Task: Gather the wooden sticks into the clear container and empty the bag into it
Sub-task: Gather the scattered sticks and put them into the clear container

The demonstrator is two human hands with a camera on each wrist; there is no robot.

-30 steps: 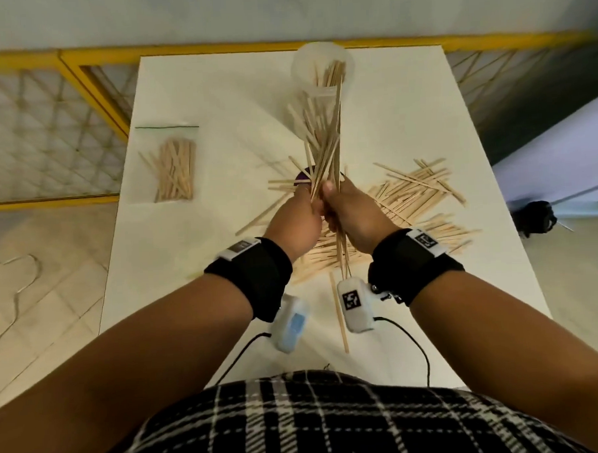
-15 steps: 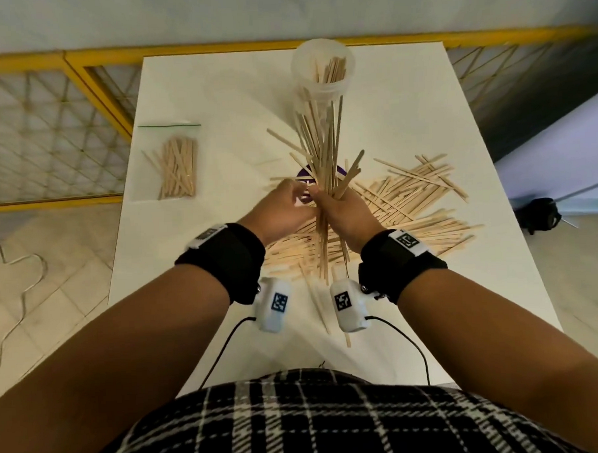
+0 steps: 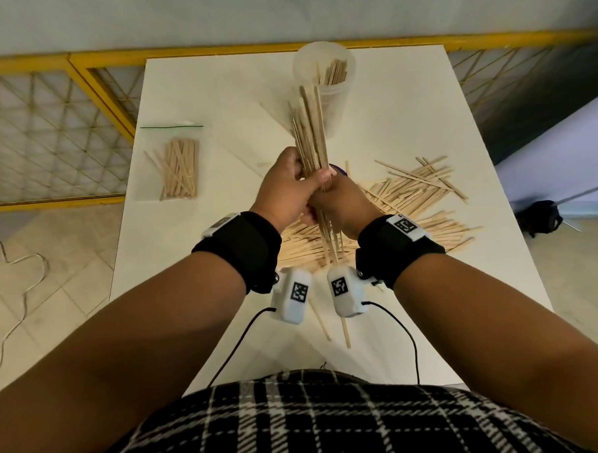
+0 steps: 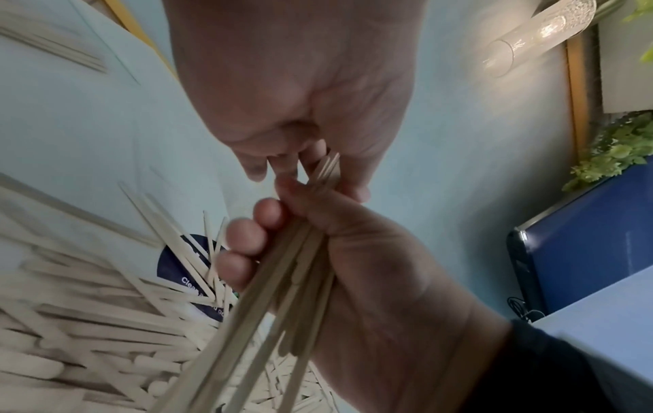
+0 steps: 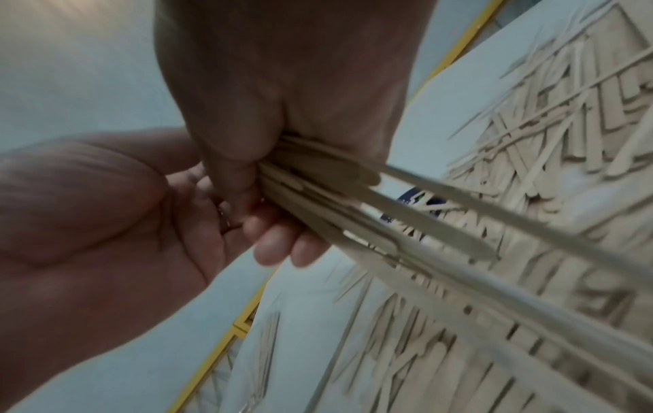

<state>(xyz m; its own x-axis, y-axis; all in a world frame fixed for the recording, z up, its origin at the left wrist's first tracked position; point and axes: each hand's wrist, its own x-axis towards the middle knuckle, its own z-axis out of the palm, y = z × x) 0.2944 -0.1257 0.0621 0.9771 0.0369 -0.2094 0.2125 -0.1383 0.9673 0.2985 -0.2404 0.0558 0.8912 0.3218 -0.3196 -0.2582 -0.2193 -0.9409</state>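
Both hands hold one upright bundle of wooden sticks [image 3: 309,133] above the middle of the white table [image 3: 216,93]. My left hand [image 3: 294,187] wraps its fingers and thumb round the bundle from the left. Just below, my right hand [image 3: 341,204] grips the same bundle [image 5: 353,201] in a fist [image 4: 318,265]. The clear container [image 3: 325,74] stands upright at the table's far edge, with some sticks inside. A heap of loose sticks [image 3: 413,200] lies to the right of the hands. The clear zip bag [image 3: 176,163] with sticks lies flat at the left.
A yellow mesh fence [image 3: 47,134] borders the table at the left and back. Two loose sticks [image 3: 333,327] lie near the front edge between the wrist cameras' cables. A dark round sticker [image 3: 339,171] shows on the table behind the hands.
The sticks fanned out in the hands a moment ago; now they stand together as a tight bundle. My left hand has closed round it and both hands have moved slightly away from me.
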